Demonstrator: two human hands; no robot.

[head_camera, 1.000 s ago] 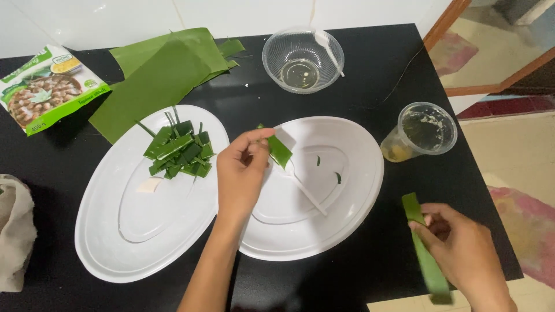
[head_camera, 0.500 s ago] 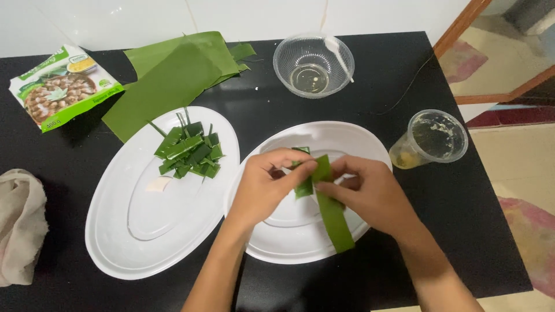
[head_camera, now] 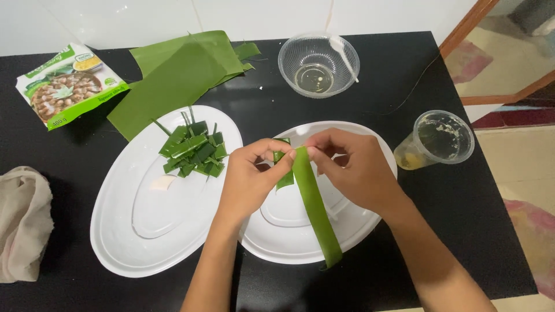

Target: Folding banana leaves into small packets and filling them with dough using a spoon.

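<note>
Both hands meet over the right white oval plate (head_camera: 289, 242). My left hand (head_camera: 248, 182) and my right hand (head_camera: 355, 170) pinch the top end of a long green leaf strip (head_camera: 317, 216), which hangs down towards the plate's near rim. A small folded bit of green leaf (head_camera: 282, 156) shows between the fingertips. The left white oval plate (head_camera: 144, 231) carries a pile of folded green leaf pieces (head_camera: 193, 150) at its far side.
Large banana leaves (head_camera: 179, 75) lie at the back of the black table (head_camera: 462, 231). A green food packet (head_camera: 69, 86) is back left, a beige cloth (head_camera: 20, 219) at left. A clear bowl with a white spoon (head_camera: 318, 63) and a plastic cup (head_camera: 439, 141) stand at right.
One second ago my right hand held the strip near the table's front right edge. It has since come up to my left hand, and both now hold the strip's top end.
</note>
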